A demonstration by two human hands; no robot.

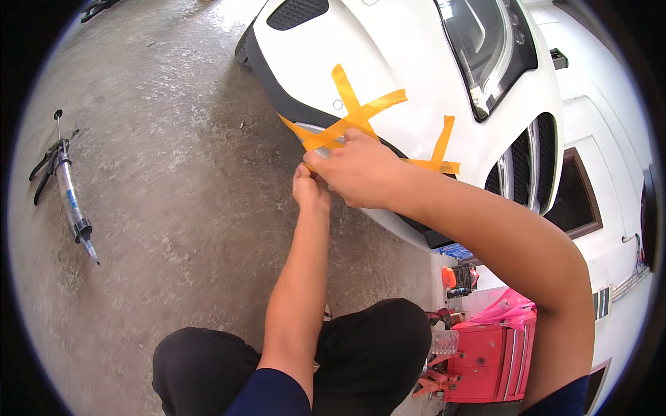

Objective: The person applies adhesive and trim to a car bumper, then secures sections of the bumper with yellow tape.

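Observation:
Strips of orange-yellow masking tape [378,105] cross each other on the lower corner of a white car bumper [409,62]. One strip runs down over the dark trim to the bumper's lower edge. There my left hand [311,189] comes up from below with its fingertips pinched together on the tape end. My right hand [361,166] lies over the trim from the right, fingers curled and one finger pressed against the tape. Its fingertips meet those of my left hand, with a bit of tape showing between them. The right palm is hidden.
A caulking gun [69,187] with a clear tube lies on the concrete floor [173,229] at left. Lower right stand a red tool cabinet [479,364] with pink plastic on top and a black crate [459,281]. My knees [374,347] are close below my hands.

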